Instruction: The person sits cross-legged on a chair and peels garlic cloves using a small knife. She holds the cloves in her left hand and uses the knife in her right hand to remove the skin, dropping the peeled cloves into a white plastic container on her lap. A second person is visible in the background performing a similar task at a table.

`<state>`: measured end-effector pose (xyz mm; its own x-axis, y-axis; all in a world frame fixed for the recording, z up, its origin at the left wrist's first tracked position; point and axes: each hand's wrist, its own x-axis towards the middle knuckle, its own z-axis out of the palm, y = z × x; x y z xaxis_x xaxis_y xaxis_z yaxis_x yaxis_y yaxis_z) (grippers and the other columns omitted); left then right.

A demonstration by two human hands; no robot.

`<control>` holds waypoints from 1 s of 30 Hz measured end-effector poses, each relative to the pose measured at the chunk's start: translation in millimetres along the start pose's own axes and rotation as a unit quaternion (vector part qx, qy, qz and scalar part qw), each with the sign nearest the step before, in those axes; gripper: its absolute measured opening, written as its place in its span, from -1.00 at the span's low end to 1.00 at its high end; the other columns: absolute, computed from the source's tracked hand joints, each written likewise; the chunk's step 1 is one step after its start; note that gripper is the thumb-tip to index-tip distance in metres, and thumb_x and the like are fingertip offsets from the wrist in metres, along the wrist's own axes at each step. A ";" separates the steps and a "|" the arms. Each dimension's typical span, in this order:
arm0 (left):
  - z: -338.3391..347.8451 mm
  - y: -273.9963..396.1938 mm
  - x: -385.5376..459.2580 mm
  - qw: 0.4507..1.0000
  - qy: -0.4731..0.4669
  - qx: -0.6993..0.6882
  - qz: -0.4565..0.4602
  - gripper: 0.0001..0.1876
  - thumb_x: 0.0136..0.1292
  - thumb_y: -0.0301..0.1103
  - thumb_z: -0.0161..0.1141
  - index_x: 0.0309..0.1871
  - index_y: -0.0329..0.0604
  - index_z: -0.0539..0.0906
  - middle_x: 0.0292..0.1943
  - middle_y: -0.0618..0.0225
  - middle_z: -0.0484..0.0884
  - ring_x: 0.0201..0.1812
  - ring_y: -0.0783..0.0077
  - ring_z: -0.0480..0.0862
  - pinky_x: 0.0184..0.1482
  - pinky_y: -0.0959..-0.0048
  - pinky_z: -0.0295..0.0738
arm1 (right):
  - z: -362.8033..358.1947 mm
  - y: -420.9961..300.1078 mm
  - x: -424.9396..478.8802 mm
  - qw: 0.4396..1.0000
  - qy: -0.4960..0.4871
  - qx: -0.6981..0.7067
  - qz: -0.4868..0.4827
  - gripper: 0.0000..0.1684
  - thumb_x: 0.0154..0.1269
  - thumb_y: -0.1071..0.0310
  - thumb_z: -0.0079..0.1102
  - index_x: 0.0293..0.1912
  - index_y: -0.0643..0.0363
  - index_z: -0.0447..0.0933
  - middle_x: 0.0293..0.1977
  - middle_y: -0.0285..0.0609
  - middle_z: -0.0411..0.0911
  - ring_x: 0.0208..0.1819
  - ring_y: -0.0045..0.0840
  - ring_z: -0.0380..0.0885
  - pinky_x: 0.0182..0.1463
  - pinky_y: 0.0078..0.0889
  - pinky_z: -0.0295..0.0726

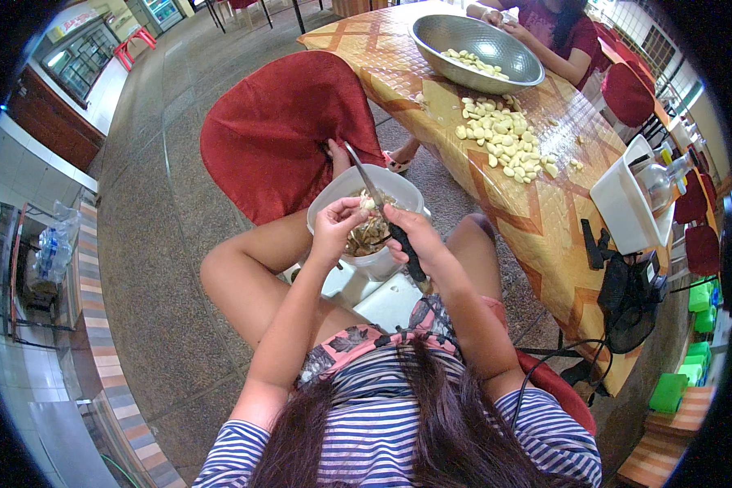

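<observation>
Over a translucent plastic bucket [405,183] between my knees, my left hand [337,224] pinches a garlic clove [366,201] with bits of skin on it. My right hand [419,239] is closed around the black handle of a kitchen knife [366,177], its blade pointing up and away beside the clove. Brownish peelings or unpeeled cloves [369,236] lie in the bucket; which of the two I cannot tell. Peeled garlic cloves [508,137] are heaped on the table to the right, and more lie in a hammered metal basin [433,38] behind them.
The table [524,226] has a patterned plastic cover. A white plastic container [625,210] with a clear bottle, a black bag [625,293] and a cable are at its right. A red-covered chair [280,122] stands just beyond the bucket. Another person [561,43] sits behind the basin.
</observation>
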<state>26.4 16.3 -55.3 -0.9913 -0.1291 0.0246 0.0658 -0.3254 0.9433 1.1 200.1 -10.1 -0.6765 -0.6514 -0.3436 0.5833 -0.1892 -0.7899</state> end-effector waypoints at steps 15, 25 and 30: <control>13.8 -1.0 -2.4 0.995 0.052 0.016 0.081 -0.78 0.22 -0.53 0.26 -0.07 -0.28 0.55 -0.20 0.37 0.60 -0.17 0.58 0.63 -0.08 0.55 0.58 | 19.3 12.2 1.2 0.995 0.059 0.082 -0.022 -0.63 0.37 -0.05 0.09 -0.14 0.05 0.50 -0.72 -0.38 0.33 -0.82 -0.68 0.21 -0.72 -0.62 0.21; 7.8 -2.8 0.3 0.997 0.061 -0.003 0.044 -0.80 0.25 -0.50 0.23 -0.08 -0.38 0.62 -0.21 0.26 0.66 -0.24 0.53 0.66 -0.11 0.53 0.61 | 23.1 13.2 -0.3 0.997 0.039 0.071 -0.010 -0.64 0.41 0.01 0.07 -0.08 0.09 0.50 -0.70 -0.38 0.34 -0.80 -0.71 0.23 -0.74 -0.66 0.20; -4.4 -7.7 4.0 0.997 0.060 0.025 0.030 -0.81 0.32 -0.47 0.12 -0.07 -0.38 0.61 -0.22 0.23 0.66 -0.25 0.46 0.67 -0.11 0.48 0.63 | 28.9 8.9 -5.3 0.999 0.022 0.044 -0.007 -0.61 0.41 -0.03 0.04 -0.09 0.11 0.50 -0.70 -0.37 0.34 -0.80 -0.69 0.24 -0.73 -0.66 0.19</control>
<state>22.5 14.1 -63.9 -0.9648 -0.2591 0.0454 0.1165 -0.2662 0.9569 22.9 180.6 -0.6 -0.7030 -0.6155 -0.3563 0.6094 -0.2631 -0.7479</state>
